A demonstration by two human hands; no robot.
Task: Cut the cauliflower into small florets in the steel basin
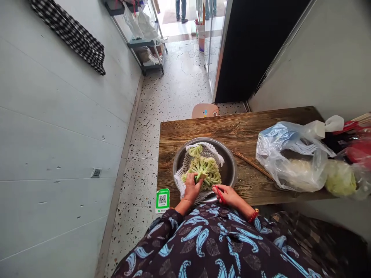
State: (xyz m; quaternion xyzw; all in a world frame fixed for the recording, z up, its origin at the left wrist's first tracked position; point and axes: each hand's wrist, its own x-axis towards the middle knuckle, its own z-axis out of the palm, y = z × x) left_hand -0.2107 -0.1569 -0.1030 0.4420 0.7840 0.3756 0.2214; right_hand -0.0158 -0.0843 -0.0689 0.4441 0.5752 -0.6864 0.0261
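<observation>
Left fingers clamped on cauliflower, right fingers round red-handled tool, over metal bowl

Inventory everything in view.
table: 1, brown, centre right
bowl: 1, silver, on table
net: 1, white, in bowl
cauliflower: 2 pieces, pale green, on net
tool: 1, red handle, right hand
sticks: several, brown, on table
bags: several, mostly clear, table right
card: 1, green, table corner
stool, apparently: 1, pink, beyond table
rack: 1, grey, upper left
cloth: 1, black-white, left wall
people: count unclear, dark trousers, doorway
shirt: 1, dark/blue, foreground
left hand: 1, on cauliflower
right hand: 1, on tool
</observation>
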